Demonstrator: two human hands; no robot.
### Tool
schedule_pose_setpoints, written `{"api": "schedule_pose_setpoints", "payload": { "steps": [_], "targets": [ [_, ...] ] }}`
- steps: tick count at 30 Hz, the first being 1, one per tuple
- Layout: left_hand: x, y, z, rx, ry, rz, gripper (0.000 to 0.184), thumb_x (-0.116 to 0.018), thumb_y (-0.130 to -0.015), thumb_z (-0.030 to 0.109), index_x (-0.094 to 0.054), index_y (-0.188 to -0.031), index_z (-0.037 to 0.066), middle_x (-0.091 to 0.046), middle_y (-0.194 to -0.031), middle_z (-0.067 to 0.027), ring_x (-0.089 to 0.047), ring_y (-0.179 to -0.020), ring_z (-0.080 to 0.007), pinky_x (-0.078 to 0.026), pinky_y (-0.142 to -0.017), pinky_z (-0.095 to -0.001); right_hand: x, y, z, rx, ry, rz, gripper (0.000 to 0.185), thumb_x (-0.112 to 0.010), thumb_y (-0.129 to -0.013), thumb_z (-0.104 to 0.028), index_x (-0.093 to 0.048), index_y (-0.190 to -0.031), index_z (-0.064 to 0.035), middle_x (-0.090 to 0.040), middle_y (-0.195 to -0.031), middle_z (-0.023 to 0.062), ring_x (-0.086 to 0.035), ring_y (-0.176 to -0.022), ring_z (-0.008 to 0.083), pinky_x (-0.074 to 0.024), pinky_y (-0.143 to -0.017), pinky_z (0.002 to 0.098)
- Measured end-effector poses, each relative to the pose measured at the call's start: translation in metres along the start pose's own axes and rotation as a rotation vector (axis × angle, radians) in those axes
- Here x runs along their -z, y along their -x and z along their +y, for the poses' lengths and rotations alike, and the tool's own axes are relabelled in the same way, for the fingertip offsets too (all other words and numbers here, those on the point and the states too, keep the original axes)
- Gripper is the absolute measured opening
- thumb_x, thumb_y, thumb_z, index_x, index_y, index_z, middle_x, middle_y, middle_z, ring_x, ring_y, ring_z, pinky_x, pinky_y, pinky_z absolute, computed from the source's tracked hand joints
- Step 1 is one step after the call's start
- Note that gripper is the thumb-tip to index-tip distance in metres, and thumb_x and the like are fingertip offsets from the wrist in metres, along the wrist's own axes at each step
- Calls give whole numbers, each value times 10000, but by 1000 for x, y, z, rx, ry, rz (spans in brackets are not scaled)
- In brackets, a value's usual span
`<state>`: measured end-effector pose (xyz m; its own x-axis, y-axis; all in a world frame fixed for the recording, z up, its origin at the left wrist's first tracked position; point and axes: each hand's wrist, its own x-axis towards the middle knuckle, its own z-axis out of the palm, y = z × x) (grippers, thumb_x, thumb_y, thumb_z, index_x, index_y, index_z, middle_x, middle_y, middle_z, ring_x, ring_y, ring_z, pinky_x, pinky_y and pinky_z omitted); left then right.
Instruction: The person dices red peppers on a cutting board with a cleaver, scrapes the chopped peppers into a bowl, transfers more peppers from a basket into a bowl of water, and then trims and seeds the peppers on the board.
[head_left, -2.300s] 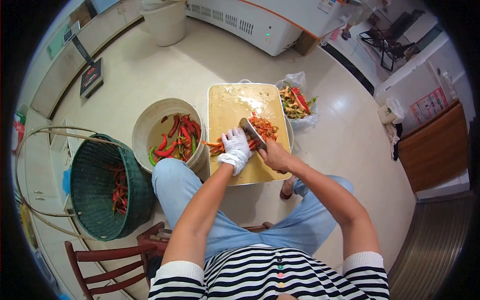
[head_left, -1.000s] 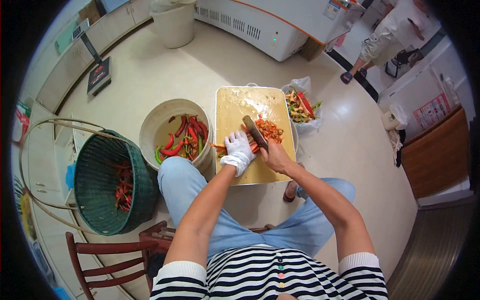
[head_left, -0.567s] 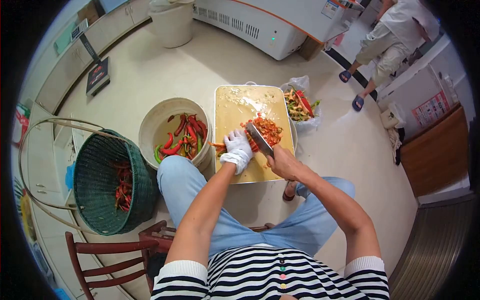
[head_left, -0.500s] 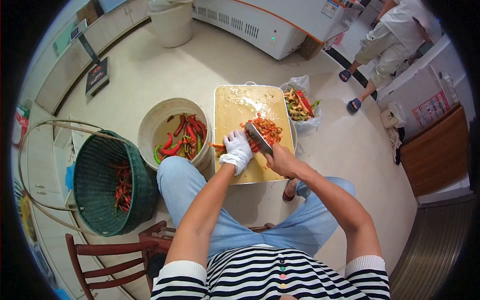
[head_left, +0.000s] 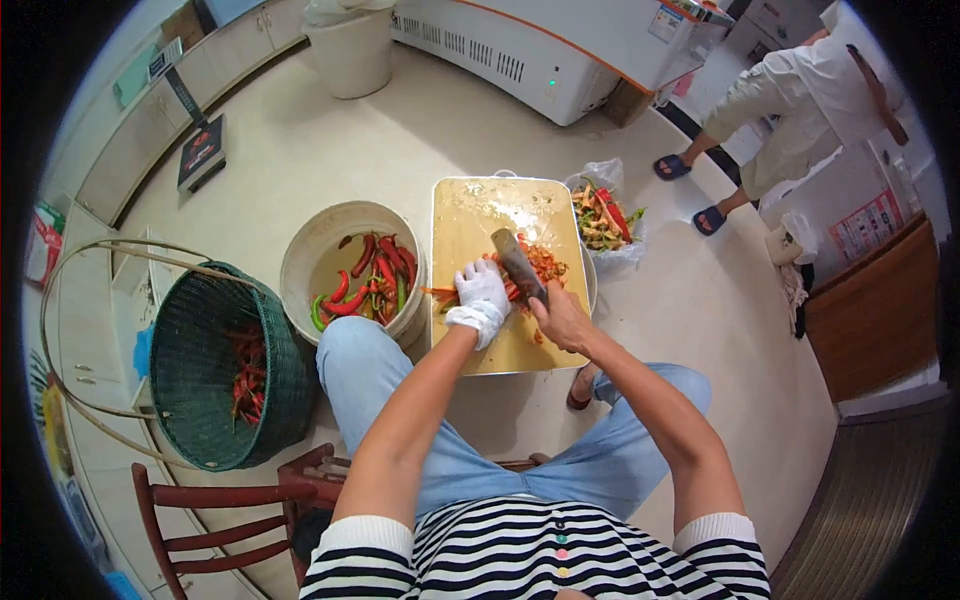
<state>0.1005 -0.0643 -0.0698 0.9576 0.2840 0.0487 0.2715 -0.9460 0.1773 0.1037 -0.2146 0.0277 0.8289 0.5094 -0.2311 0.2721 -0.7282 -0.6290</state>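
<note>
My left hand (head_left: 480,297), in a white glove, presses down on red peppers (head_left: 443,293) lying on the yellow cutting board (head_left: 480,212). A cleaver (head_left: 519,264) is held by its handle in my right hand (head_left: 560,317), its blade just right of the gloved fingers. Chopped red pepper (head_left: 547,264) lies in a pile behind and to the right of the blade. Left of the board is a white bucket (head_left: 305,262) with whole red and green peppers (head_left: 378,277) in it. A plastic bag (head_left: 627,254) of pepper scraps sits right of the board.
A green basket (head_left: 205,400) with red peppers stands at left, above a dark red chair (head_left: 230,495). A scale (head_left: 203,153), a white bin (head_left: 350,58) and a white freezer (head_left: 500,55) are farther back. Another person (head_left: 790,100) is at the upper right.
The cleaver has shifted and turned in my right hand, covering more of the chopped pile. My left hand stays on the peppers. The other person has come into the room from the upper right.
</note>
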Motion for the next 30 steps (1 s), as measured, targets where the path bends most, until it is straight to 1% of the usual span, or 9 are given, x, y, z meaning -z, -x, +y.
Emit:
{"api": "schedule_pose_setpoints", "payload": {
  "steps": [1,2,5,9,11,21,23,27,30],
  "targets": [
    [3,-3,2,-12,-20,-53,881,-810,-528,468,-435,-1182,12,-480,-1119,-133,-444,-1065,-270,-317,-930,-432,1,2,4,83,58,105,319,-536,-878,-189,-426,-905,110,-561,-705,343,-579,-690,491,-451,-639,521],
    [6,-2,2,-16,-23,-55,881,-810,-528,468,-435,-1182,12,-480,-1119,-133,-444,-1065,-270,-317,-930,-432,3,3,8,80,54,107,319,-536,-878,-189,-426,-905,110,-561,-705,343,-579,-690,491,-451,-639,521],
    [32,5,6,-14,12,-138,1147,-804,-521,518,-251,-1351,-47,-438,-1200,-161,-389,-1155,-306,-224,-1032,-473,20,16,-2,128,67,95,314,-542,-875,-189,-423,-896,101,-553,-701,351,-572,-701,501,-439,-642,528],
    [41,14,2,3,11,-134,1105,-805,-506,527,-295,-1313,-30,-430,-1189,-154,-378,-1156,-300,-209,-1040,-486,20,26,-7,131,94,56,320,-546,-872,-192,-429,-890,105,-552,-705,355,-574,-709,498,-443,-652,521],
    [37,15,-1,-2,28,-78,995,-798,-521,515,-360,-1251,0,-438,-1151,-134,-393,-1125,-285,-235,-1018,-476,20,27,-8,102,115,13,321,-544,-871,-194,-434,-881,107,-555,-715,355,-583,-724,491,-451,-662,507],
    [12,8,-4,-5,-37,-84,913,-758,-593,478,-373,-1288,28,-441,-1164,-102,-395,-1104,-261,-272,-983,-462,33,9,-24,-6,137,-181,335,-540,-871,-190,-473,-914,136,-588,-796,349,-617,-762,448,-492,-652,454],
    [14,8,-3,-11,-57,-100,915,-757,-591,469,-372,-1292,24,-440,-1164,-106,-395,-1105,-263,-270,-985,-464,45,6,-50,-266,51,-366,317,-539,-869,-180,-474,-908,128,-585,-830,347,-614,-795,445,-491,-679,454],
    [12,8,-5,-26,-69,-110,922,-758,-578,442,-375,-1293,5,-437,-1171,-117,-394,-1106,-265,-264,-991,-462,-12,-21,-2,-26,92,-82,293,-533,-868,-167,-464,-894,116,-578,-789,331,-601,-774,454,-472,-690,484],
    [9,9,-6,-30,-48,-93,932,-757,-583,430,-361,-1302,-9,-432,-1184,-123,-386,-1120,-268,-258,-1002,-457,-18,-19,4,57,58,-9,302,-541,-869,-172,-456,-887,117,-578,-759,322,-598,-749,458,-469,-685,486]
  ]
}}
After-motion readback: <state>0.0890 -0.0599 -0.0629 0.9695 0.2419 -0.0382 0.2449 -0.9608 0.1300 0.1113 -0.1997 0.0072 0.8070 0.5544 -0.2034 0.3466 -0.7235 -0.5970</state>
